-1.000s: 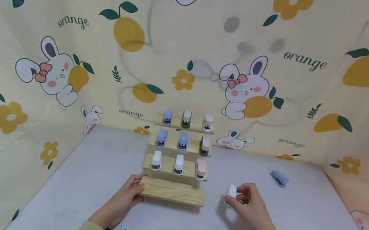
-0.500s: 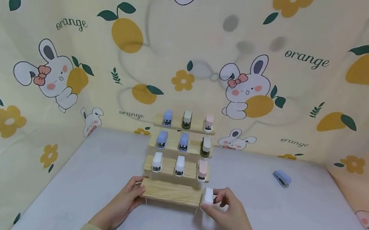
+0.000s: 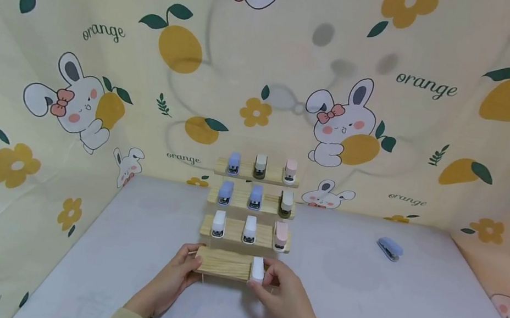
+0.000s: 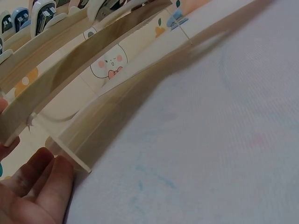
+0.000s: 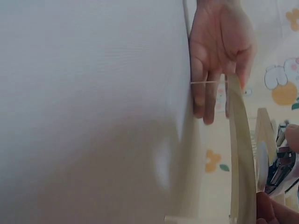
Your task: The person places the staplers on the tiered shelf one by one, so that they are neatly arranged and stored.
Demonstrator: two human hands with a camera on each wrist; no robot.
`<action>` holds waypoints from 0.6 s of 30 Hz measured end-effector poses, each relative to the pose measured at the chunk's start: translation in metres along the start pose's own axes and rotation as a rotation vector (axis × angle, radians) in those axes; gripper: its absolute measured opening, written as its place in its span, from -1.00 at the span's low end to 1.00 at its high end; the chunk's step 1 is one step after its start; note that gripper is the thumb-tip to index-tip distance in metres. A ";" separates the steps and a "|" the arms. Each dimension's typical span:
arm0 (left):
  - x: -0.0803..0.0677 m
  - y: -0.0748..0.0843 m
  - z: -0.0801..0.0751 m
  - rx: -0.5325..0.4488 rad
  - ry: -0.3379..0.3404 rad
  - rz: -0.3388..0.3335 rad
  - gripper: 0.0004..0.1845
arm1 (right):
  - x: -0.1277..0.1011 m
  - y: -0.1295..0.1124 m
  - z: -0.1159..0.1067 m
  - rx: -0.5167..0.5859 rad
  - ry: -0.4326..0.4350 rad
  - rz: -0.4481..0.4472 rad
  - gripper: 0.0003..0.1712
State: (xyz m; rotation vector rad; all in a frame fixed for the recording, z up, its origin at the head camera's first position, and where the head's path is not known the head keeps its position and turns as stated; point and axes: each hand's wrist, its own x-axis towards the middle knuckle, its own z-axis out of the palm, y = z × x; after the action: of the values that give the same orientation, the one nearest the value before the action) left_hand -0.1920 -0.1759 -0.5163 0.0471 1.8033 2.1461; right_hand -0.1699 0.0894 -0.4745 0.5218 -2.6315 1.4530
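Note:
My right hand [image 3: 289, 303] pinches a white mini stapler [image 3: 258, 269] between thumb and fingers at the right part of the lowest wooden shelf [image 3: 223, 263]. In the right wrist view, the stapler's metal underside [image 5: 280, 172] shows beside the shelf edge, with a fingertip close to it. At the shelf's left end, my left hand [image 3: 171, 279] holds the display rack, thumb on the board and fingers lower down. The left wrist view shows these fingers [image 4: 51, 186] beside a thin clear leg [image 4: 70, 151] under the board.
Behind the lowest shelf, three more tiers hold staplers: white and pink ones [image 3: 280, 236] on the nearest, blue ones [image 3: 255, 197] above, more at the top. One blue stapler [image 3: 390, 249] lies on the white tabletop [image 3: 361, 309] to the right. Printed cloth [image 3: 231, 55] hangs behind.
My right hand has carried the white stapler leftward from over the tabletop, past the right end of the lowest shelf, onto its right part. The left hand keeps its hold on the shelf.

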 end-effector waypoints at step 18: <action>-0.001 -0.002 -0.001 -0.018 -0.008 -0.004 -0.50 | 0.026 -0.016 0.033 -0.114 -0.043 -0.076 -0.55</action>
State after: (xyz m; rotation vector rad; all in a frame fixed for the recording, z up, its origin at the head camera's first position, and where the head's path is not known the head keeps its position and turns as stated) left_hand -0.1904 -0.1768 -0.5179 0.0471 1.7775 2.1564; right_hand -0.1859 0.0472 -0.4730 0.6398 -2.6759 1.2756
